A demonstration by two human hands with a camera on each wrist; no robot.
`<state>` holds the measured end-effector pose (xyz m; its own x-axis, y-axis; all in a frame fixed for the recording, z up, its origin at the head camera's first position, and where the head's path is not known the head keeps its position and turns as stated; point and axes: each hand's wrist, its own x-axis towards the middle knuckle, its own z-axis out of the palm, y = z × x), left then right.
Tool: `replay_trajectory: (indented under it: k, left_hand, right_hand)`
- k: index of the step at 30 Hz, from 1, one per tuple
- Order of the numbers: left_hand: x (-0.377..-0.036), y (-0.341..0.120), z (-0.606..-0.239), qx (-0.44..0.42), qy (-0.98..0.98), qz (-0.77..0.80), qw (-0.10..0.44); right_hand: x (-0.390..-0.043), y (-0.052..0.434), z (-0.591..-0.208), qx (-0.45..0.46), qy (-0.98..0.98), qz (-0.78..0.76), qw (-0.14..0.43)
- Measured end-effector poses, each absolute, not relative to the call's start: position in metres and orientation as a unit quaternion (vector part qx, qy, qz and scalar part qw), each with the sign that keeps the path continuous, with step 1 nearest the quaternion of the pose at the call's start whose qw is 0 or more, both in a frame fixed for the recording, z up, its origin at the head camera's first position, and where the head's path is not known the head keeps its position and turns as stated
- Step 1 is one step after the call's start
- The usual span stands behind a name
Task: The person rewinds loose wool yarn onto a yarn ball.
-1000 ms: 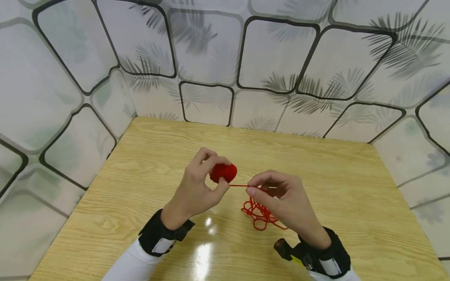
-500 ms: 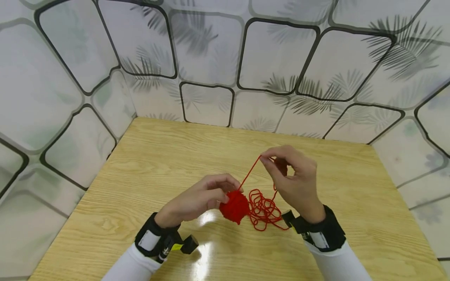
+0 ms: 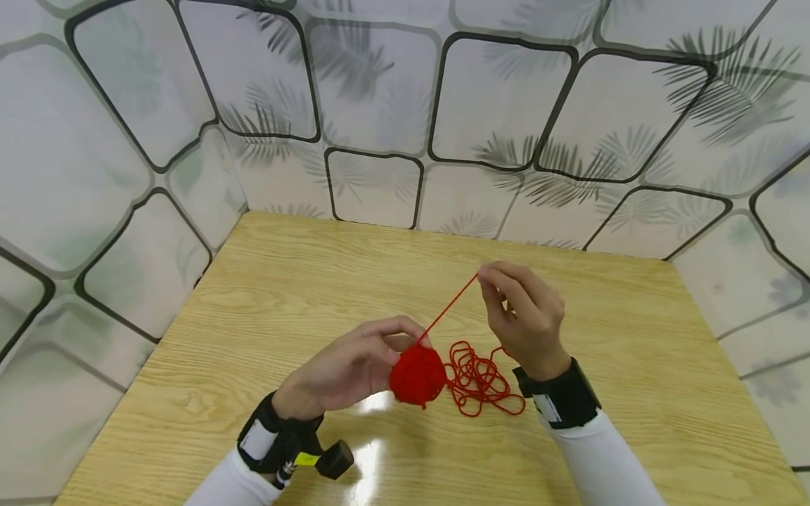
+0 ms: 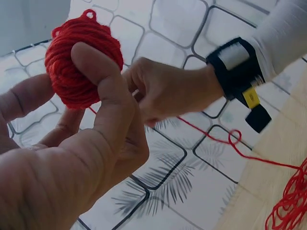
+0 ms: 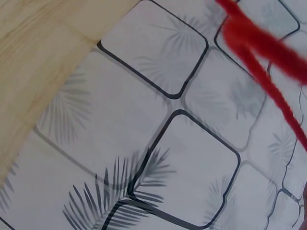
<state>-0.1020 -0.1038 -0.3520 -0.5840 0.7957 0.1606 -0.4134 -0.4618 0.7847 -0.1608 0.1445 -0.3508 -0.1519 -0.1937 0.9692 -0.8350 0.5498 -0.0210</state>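
Curled fingers (image 4: 103, 81) of the left hand (image 3: 344, 369) are gripping a small round ball of red yarn (image 3: 417, 376) just above the light wooden tabletop (image 3: 285, 281). The right hand (image 3: 525, 316) is pinching a taut red yarn strand (image 3: 451, 308) farther back, with a loose red yarn tangle (image 3: 482, 379) lying just right of the ball.

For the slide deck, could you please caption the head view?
Left hand grips a red yarn ball while right hand pinches its taut strand above loose yarn on a wooden table.
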Motion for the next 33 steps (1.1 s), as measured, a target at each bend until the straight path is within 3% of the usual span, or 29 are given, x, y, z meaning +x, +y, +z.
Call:
replay_trajectory:
  k: [3, 6, 16, 21, 25, 28, 31, 33]
  left_hand:
    - [-0.099, -0.103, -0.349, 0.249, 0.347, 0.834, 0.348]
    - [-0.096, -0.100, -0.345, 0.221, 0.352, 0.856, 0.308]
    - [-0.093, -0.088, -0.329, 0.140, 0.383, 0.908, 0.092]
    - [-0.102, -0.079, -0.332, 0.163, 0.439, 0.882, -0.054]
    - [-0.114, -0.074, -0.340, 0.215, 0.526, 0.801, -0.191]
    - [-0.121, -0.074, -0.344, 0.255, 0.598, 0.709, -0.273]
    - [-0.126, -0.076, -0.347, 0.280, 0.674, 0.592, -0.342]
    - [-0.129, -0.078, -0.347, 0.295, 0.711, 0.521, -0.370]
  right_hand:
    - [-0.160, 0.143, -0.358, 0.360, -0.709, 0.348, 0.497]
    - [-0.157, 0.141, -0.365, 0.347, -0.726, 0.433, 0.407]
    - [-0.134, 0.136, -0.374, 0.137, -0.723, 0.675, -0.055]
    - [-0.125, 0.135, -0.375, 0.093, -0.621, 0.746, -0.219]
    - [-0.116, 0.135, -0.374, 0.088, -0.547, 0.785, -0.279]
    - [-0.108, 0.135, -0.369, 0.103, -0.541, 0.784, -0.285]
    - [-0.100, 0.133, -0.362, 0.137, -0.580, 0.765, -0.246]
    - [-0.093, 0.131, -0.358, 0.163, -0.622, 0.742, -0.190]
